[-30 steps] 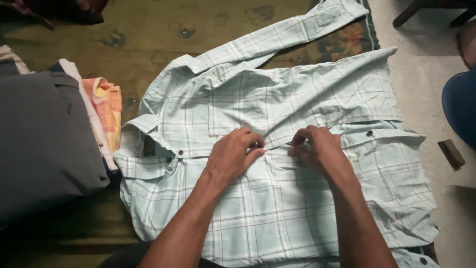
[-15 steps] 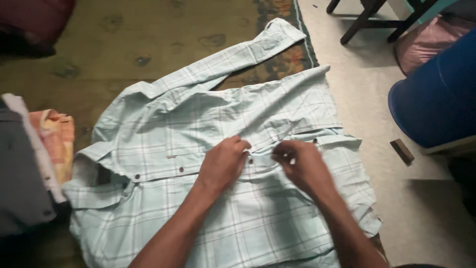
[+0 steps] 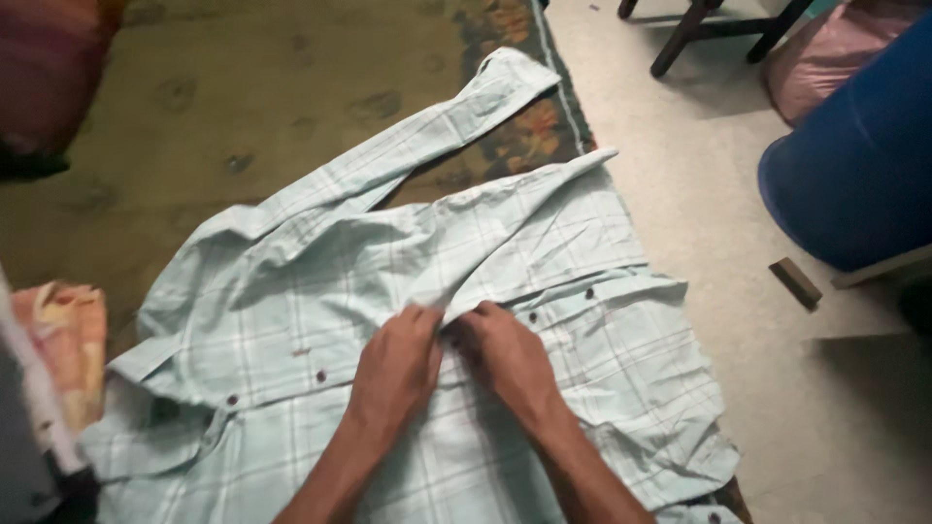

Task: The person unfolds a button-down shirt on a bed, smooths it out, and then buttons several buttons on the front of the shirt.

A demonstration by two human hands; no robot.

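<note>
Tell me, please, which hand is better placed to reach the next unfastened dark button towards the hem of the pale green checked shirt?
Probably the right hand. On the pale green checked shirt the dark button lies just beside its knuckles, towards the hem. The left hand sits on the collar side, farther away.

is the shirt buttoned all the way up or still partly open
Partly open. The plaid shirt lies spread on the rug; left hand and right hand pinch its placket midway, where the front gapes.

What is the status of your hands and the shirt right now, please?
Left hand and right hand both pinching the button strip of the checked shirt. Shirt flat on the rug. Nothing in the way.
</note>
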